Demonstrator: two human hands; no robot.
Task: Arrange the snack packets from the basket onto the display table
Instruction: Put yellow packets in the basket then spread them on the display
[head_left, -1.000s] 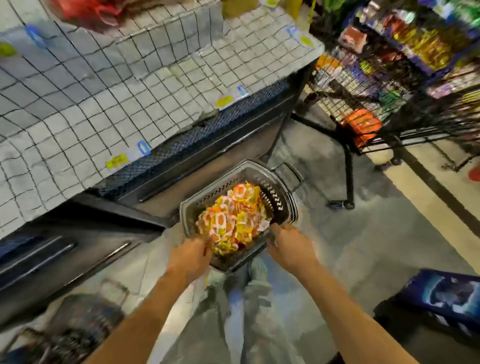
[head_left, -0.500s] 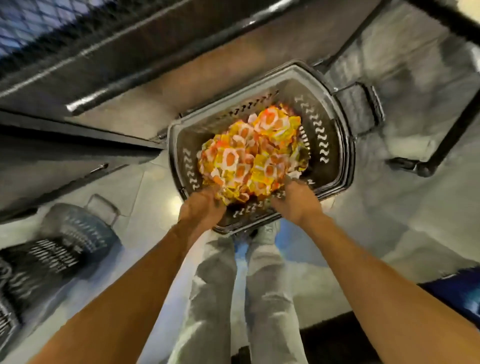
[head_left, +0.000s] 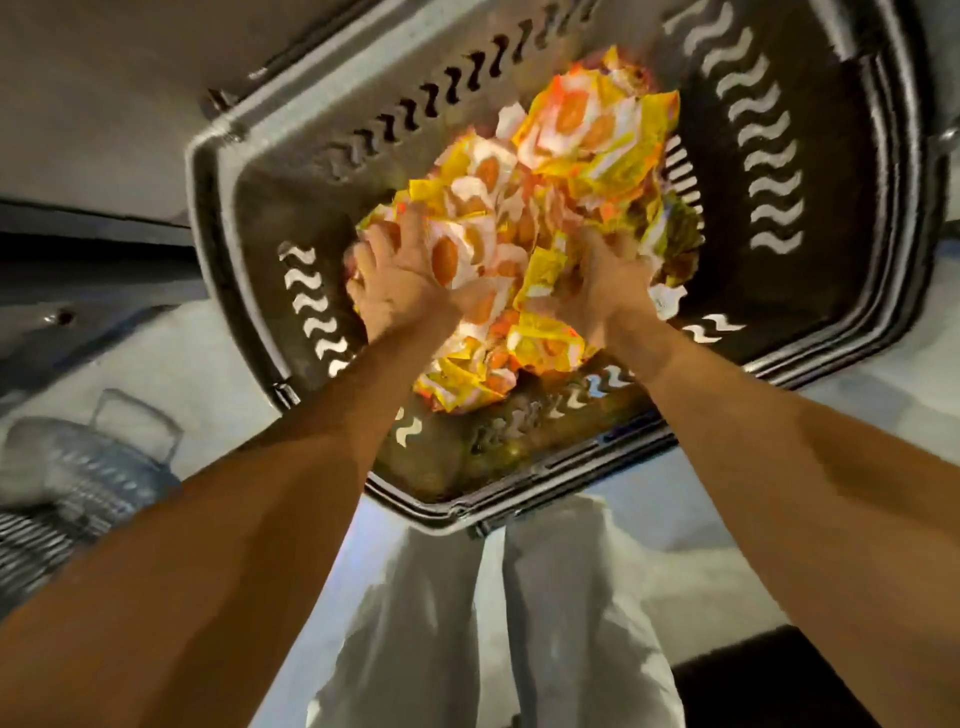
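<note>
Grey basket (head_left: 249, 218) on pale floor (head_left: 171, 358)

It looked like a shop. A grey plastic shopping basket (head_left: 831, 270), its walls cut with rows of wavy slots, stood on a pale, smooth floor (head_left: 727, 582). It was heaped with dozens of snack packets (head_left: 571, 171), all alike in yellow and orange, as stock would be. At 8 o'clock from it stood a second basket (head_left: 67, 483) of the same slotted kind, blurred. From 9 to 12 o'clock ran the grey and dark base of a large fixture (head_left: 104, 104).
</note>
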